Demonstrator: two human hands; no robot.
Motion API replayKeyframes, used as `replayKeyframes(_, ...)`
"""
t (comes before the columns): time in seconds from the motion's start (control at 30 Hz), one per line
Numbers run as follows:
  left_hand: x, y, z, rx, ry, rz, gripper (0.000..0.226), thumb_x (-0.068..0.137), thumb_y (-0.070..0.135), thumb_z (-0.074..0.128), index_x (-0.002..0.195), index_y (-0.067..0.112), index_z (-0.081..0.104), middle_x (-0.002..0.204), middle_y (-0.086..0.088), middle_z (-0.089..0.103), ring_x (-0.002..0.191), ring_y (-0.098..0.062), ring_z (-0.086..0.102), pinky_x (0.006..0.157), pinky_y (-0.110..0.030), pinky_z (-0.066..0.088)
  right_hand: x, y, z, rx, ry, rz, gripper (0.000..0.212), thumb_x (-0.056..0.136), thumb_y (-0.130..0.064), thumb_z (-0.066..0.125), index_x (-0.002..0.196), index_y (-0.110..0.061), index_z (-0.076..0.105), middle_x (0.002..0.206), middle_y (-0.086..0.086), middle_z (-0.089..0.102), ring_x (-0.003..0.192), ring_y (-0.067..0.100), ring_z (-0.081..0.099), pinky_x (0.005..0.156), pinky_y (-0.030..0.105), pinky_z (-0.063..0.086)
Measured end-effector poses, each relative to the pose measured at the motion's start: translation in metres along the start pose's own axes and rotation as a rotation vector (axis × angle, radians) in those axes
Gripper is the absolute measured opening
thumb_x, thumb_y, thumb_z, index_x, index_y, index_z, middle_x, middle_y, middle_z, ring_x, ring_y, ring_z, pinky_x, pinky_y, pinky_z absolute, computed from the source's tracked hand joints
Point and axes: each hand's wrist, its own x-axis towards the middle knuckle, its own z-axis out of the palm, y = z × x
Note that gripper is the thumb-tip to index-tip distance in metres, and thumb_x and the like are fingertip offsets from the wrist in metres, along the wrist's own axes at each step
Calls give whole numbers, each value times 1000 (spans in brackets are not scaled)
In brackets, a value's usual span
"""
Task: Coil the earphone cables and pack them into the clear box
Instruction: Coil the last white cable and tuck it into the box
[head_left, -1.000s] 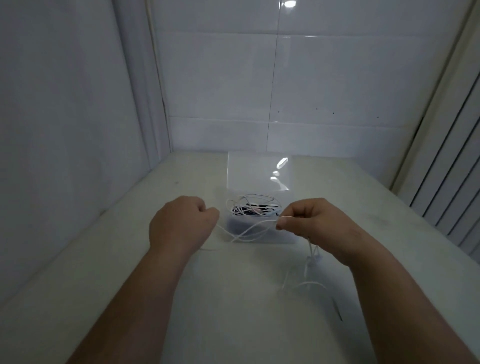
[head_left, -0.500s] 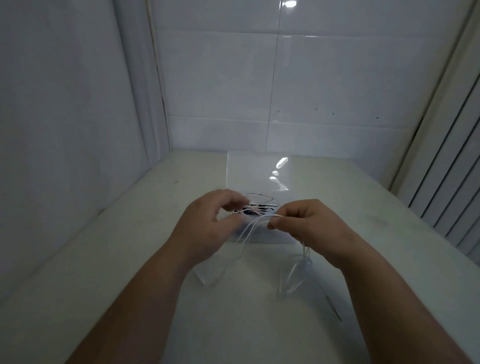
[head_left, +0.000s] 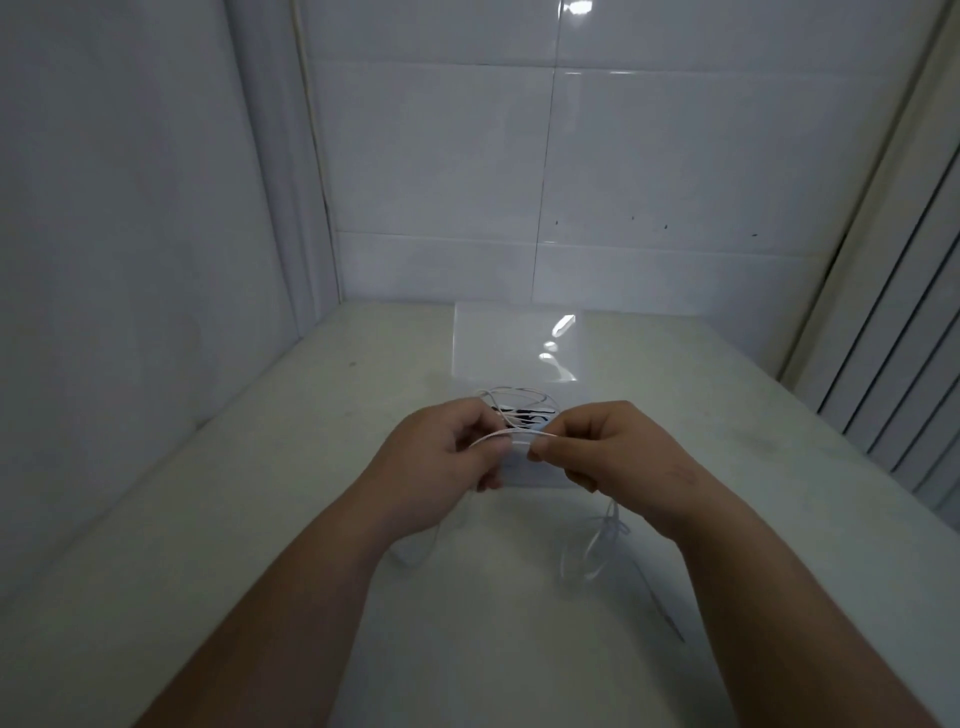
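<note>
A white earphone cable (head_left: 592, 551) is stretched between my hands just in front of the clear box (head_left: 535, 470). My left hand (head_left: 441, 462) pinches it, and a loop hangs below that hand. My right hand (head_left: 608, 447) pinches the same cable between thumb and fingers; loose loops and the plug end trail down onto the table at the right. Inside the clear box lie other cables (head_left: 519, 402), white and dark. Its clear lid (head_left: 517, 343) stands open behind it. My hands hide most of the box.
The pale table (head_left: 260, 519) is boxed in by a white wall on the left, a tiled wall at the back and a ribbed panel (head_left: 904, 374) on the right.
My left hand has moved right until it nearly meets my right hand. The cable between them went slack and now hangs in loops.
</note>
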Motion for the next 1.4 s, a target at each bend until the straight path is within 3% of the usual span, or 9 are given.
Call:
replayKeyframes(0.1, 0, -1, 0, 22, -4, -48, 14, 92, 14, 57, 79, 20, 57, 54, 2, 60, 48, -14, 54, 53, -25, 43, -1, -1, 0, -19, -2, 2, 24, 86, -30, 69, 75, -9, 73, 48, -4, 54, 43, 7, 41, 44, 16, 33)
replayKeyframes(0.27, 3, -5, -8, 283, 183, 4, 22, 88, 17, 59, 72, 29, 52, 67, 11, 56, 62, -2, 48, 58, -22, 36, -2, 0, -8, 7, 7, 26, 22, 84, -29, 71, 75, -9, 74, 49, -3, 55, 45, 9, 41, 46, 16, 35)
replayKeyframes(0.47, 4, -12, -26, 617, 420, -153, 10, 85, 15, 53, 81, 23, 53, 83, 5, 58, 76, -23, 52, 62, -31, 35, -2, 2, -23, 62, 4, 75, 18, 85, -13, 66, 70, -12, 75, 51, 2, 56, 51, 17, 41, 47, 21, 31)
replayKeyframes(0.63, 2, -17, -29, 853, 311, -342, 8, 89, 25, 51, 86, 25, 58, 94, -2, 65, 88, -27, 58, 67, -29, 36, -2, 2, -26, 113, 5, 82, 17, 87, -10, 62, 75, -8, 73, 53, 5, 60, 43, 8, 38, 43, 19, 28)
replayKeyframes(0.73, 3, -19, -25, 705, 150, -246, 10, 82, 21, 57, 83, 29, 63, 89, 4, 67, 86, -21, 61, 66, -26, 41, -2, 2, -20, 123, -19, 76, 17, 89, -13, 62, 78, -7, 74, 50, 4, 58, 40, 7, 38, 42, 18, 28)
replayKeyframes(0.9, -2, -2, -11, 386, -82, -80, 43, 58, 23, 56, 98, 34, 64, 93, 16, 68, 87, -3, 63, 71, -19, 46, -1, 2, -11, 56, -29, 80, 16, 88, -19, 65, 79, -11, 75, 48, 1, 53, 41, 8, 38, 44, 19, 30)
replayKeyframes(1.1, -3, 5, -10, 386, -22, 41, 35, 61, 58, 66, 83, 32, 70, 84, 13, 67, 84, -2, 55, 73, -24, 43, 2, 3, -5, 16, -17, 67, 17, 86, -21, 70, 80, -6, 74, 45, -6, 50, 40, 4, 40, 43, 17, 33)
replayKeyframes(1.2, 0, 4, -10, 366, -12, 17, 10, 77, 36, 74, 75, 27, 70, 75, 9, 66, 73, 0, 56, 67, -22, 41, 2, 4, -3, 24, -16, 59, 18, 85, -22, 70, 80, -6, 74, 44, -8, 49, 39, 5, 39, 43, 17, 32)
replayKeyframes(1.4, 0, 1, -10, 352, 119, -25, 14, 86, 22, 63, 72, 25, 59, 69, 6, 64, 64, -4, 53, 57, -19, 36, 1, 2, -8, 25, -65, 87, 18, 82, -27, 73, 72, -13, 74, 49, -5, 53, 44, 8, 41, 47, 22, 32)
